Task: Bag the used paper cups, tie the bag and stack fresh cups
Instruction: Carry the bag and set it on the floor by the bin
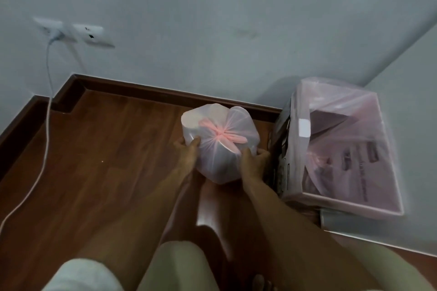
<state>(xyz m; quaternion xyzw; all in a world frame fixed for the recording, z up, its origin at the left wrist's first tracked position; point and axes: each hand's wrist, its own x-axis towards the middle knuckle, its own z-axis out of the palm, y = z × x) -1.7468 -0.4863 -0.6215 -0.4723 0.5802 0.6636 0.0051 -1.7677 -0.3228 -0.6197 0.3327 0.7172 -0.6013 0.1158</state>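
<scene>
A translucent pinkish bag, knotted at the top with pink ties, bulges with white paper cups inside. I hold it between both hands just above the wooden floor near the wall. My left hand grips its left side and my right hand grips its right side. No loose cups are in view.
A cardboard box lined with a pink plastic bag stands right of the tied bag, against the corner. A dark skirting board runs along the wall. Wall sockets with a white cable are at the left. My knees fill the bottom.
</scene>
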